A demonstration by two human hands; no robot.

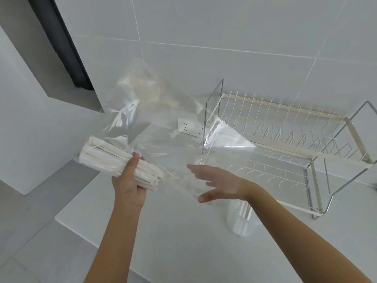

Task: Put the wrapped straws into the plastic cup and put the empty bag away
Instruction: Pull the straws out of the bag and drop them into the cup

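Observation:
My left hand grips a thick bundle of white paper-wrapped straws, held above the counter's left end. A large clear plastic bag floats in the air between and above my hands, crumpled and spread wide. My right hand is open with fingers spread, seen through the bag's lower edge; whether it touches the film is unclear. The clear plastic cup stands on the counter under my right forearm, with a few wrapped straws upright inside it.
A wire dish rack with cream frame stands on the white counter at the right. A wall socket sits behind the bag. The counter's left edge drops to a grey floor.

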